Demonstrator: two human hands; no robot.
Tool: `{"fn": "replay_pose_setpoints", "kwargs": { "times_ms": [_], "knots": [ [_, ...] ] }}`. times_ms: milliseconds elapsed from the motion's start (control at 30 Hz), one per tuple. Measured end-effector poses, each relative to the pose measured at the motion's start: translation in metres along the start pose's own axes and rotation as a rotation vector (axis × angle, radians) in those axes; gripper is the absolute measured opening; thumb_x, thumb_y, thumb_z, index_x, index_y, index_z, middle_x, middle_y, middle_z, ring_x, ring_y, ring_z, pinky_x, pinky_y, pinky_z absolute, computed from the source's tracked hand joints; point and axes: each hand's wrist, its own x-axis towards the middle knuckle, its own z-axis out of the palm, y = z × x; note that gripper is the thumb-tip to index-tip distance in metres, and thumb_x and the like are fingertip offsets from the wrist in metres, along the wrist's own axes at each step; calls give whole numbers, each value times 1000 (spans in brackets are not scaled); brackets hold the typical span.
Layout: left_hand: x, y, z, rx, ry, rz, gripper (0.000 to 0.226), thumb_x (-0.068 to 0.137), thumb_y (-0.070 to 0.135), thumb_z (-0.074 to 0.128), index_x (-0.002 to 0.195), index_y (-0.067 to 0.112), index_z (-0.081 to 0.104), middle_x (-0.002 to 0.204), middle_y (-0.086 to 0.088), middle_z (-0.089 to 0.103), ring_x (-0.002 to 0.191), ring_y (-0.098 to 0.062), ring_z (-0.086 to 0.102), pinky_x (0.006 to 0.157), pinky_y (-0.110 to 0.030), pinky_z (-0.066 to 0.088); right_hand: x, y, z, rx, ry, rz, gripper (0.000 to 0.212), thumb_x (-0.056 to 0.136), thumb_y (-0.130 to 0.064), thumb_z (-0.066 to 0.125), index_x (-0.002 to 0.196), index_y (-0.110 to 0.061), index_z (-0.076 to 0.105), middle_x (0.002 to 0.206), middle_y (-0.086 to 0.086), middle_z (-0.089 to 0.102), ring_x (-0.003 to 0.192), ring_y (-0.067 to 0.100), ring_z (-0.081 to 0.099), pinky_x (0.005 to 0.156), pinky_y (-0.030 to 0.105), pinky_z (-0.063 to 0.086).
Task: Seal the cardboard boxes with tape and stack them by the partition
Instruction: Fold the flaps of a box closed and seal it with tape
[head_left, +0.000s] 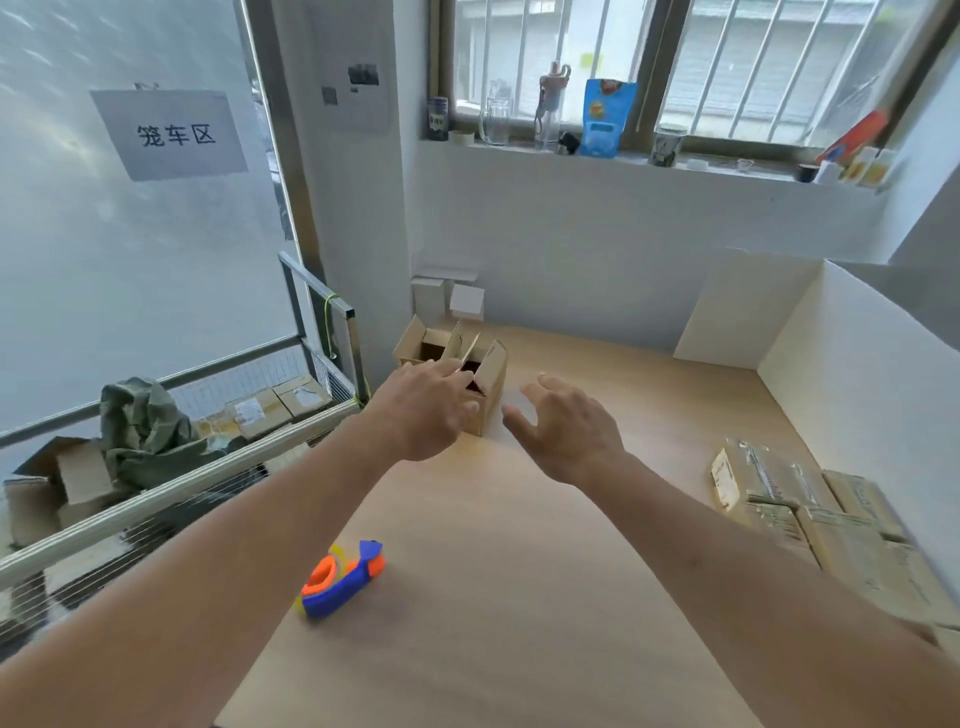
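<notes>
Two small open cardboard boxes stand at the far left of the wooden table (519, 597). The nearer box (491, 387) has its flaps up; the other box (423, 345) sits behind it to the left. My left hand (431, 410) is against the nearer box's left side, fingers touching a flap. My right hand (569, 426) hovers open just right of that box, apart from it. A blue and orange tape dispenser (343, 577) lies near the table's left edge, close to me. Sealed boxes (779, 488) are stacked along the white partition (852, 384) on the right.
A metal cage cart (171, 467) with cardboard, parcels and a green cloth stands left of the table. Small white boxes (452, 299) sit against the back wall. The windowsill (623, 156) holds bottles, jars and a blue pouch.
</notes>
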Motion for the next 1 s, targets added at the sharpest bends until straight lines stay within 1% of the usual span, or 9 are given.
{"fn": "replay_pose_setpoints", "kwargs": {
  "times_ms": [100,200,367,467,567,700,767,867,1000],
  "knots": [
    [16,-38,0,-15,0,20,43,105,43,43,139,18,53,140,3,53,127,-25,53,109,-45,41,27,-21,6,-25,-13,32,55,101,-58,36,125,-18,63,134,7,59,122,29,55,95,41,45],
    [36,-69,2,-28,11,30,41,105,43,44,137,20,55,143,0,53,130,-26,51,109,-44,38,56,-32,13,-45,-22,56,56,101,-60,33,125,-17,62,128,5,60,116,28,56,92,41,47],
    [78,-106,14,-35,19,37,42,105,44,45,136,18,55,139,-2,55,127,-26,52,107,-44,39,109,-34,36,-41,-28,67,57,101,-63,32,123,-20,62,118,2,60,111,27,57,88,41,48],
    [107,-125,29,-52,16,26,45,105,43,45,141,18,53,146,-2,52,133,-27,50,110,-45,38,142,-28,58,-13,-26,76,56,102,-60,32,125,-19,62,122,3,60,113,28,57,90,42,48],
    [134,-140,55,-63,-35,18,49,105,43,44,148,19,49,154,-2,46,139,-27,45,115,-46,34,171,-20,87,31,-60,109,55,102,-58,33,128,-19,61,125,3,60,115,27,56,90,41,47],
    [166,-155,97,-88,-94,9,51,106,42,45,151,19,45,158,-1,42,141,-26,43,115,-45,35,202,-7,131,61,-120,127,52,102,-58,32,128,-23,60,121,1,57,113,27,56,90,42,49],
    [181,-163,116,-105,-134,-2,52,106,42,45,153,20,42,161,0,38,144,-25,40,117,-46,35,217,-1,152,71,-158,163,53,102,-58,31,132,-24,58,125,1,56,115,28,56,90,42,49],
    [199,-179,144,-111,-174,2,53,106,42,44,154,20,41,163,-1,36,147,-25,37,119,-49,33,237,5,183,79,-185,203,55,102,-57,33,140,-24,54,139,3,52,122,30,54,94,43,49],
    [229,-206,178,-128,-200,25,51,106,41,45,153,20,42,162,0,37,148,-24,35,120,-52,30,272,9,223,87,-183,245,46,102,-53,40,135,-26,57,146,7,46,125,33,52,95,44,47]
  ]
}}
